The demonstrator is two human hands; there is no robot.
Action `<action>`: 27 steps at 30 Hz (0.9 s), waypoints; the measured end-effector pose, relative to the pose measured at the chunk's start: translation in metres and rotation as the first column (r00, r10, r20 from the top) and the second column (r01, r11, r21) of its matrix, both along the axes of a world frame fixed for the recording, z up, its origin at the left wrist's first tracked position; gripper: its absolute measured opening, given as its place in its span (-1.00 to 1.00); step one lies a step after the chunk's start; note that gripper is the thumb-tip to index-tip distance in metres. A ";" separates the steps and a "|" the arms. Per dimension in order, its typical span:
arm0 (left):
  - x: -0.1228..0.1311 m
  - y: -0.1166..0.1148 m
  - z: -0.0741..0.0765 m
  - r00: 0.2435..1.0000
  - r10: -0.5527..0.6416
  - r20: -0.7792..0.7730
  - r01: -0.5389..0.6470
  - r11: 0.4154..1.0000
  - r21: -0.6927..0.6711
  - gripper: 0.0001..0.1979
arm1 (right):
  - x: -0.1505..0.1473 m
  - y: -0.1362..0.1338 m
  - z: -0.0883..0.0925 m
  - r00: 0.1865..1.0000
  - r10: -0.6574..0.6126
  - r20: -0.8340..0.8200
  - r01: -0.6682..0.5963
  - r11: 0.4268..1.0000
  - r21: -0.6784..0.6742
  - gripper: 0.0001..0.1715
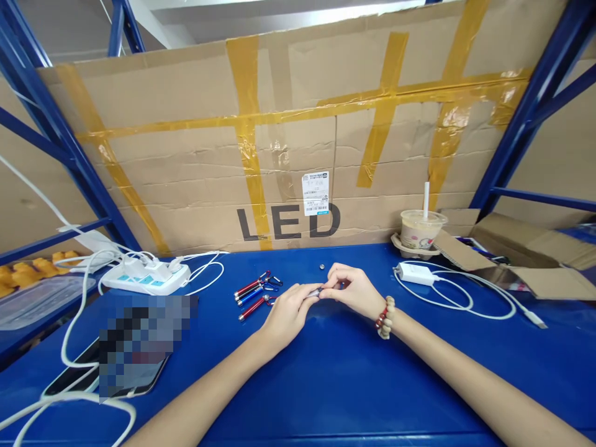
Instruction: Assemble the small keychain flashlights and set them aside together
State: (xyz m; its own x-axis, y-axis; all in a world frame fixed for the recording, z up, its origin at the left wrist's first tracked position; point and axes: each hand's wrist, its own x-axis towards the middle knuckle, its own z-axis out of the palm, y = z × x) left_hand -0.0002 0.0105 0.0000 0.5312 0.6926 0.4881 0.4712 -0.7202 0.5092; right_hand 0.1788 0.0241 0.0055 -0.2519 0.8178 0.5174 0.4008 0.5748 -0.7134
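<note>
My left hand [289,310] is closed around a small silvery penlight [315,292], most of which the fingers cover. My right hand [352,290], with a beaded bracelet at the wrist, pinches the other end of it. A dark bit shows between the right fingers, too small to make out. Just left of my left hand lie several slim penlights with clips: a red one [249,285], a blue one [251,295], a black one between them, and another red one [252,308] nearer to me. A small round metal cap [322,267] rests on the blue table behind my hands.
A white power strip [161,282] with cables and a phone-like device [139,366] are at left. On the right are a white adapter [416,274] with its cable, a drink cup [419,233] and an open carton [544,261]. A cardboard wall [195,180] closes off the back.
</note>
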 end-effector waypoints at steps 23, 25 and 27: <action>0.004 -0.005 0.001 0.998 0.035 -0.052 -0.038 0.997 -0.059 -0.74 | 0.007 -0.003 0.012 0.996 0.089 0.009 -0.088 0.990 -0.112 -0.70; 0.002 -0.006 0.002 0.996 0.022 -0.087 -0.023 1.000 -0.010 -0.74 | 0.006 -0.003 0.012 0.995 0.104 0.006 -0.101 0.982 -0.158 -0.69; -0.001 -0.008 0.003 0.995 -0.004 -0.099 0.004 1.000 -0.006 -0.74 | 0.005 -0.003 0.013 0.994 0.112 0.015 -0.107 0.972 -0.209 -0.69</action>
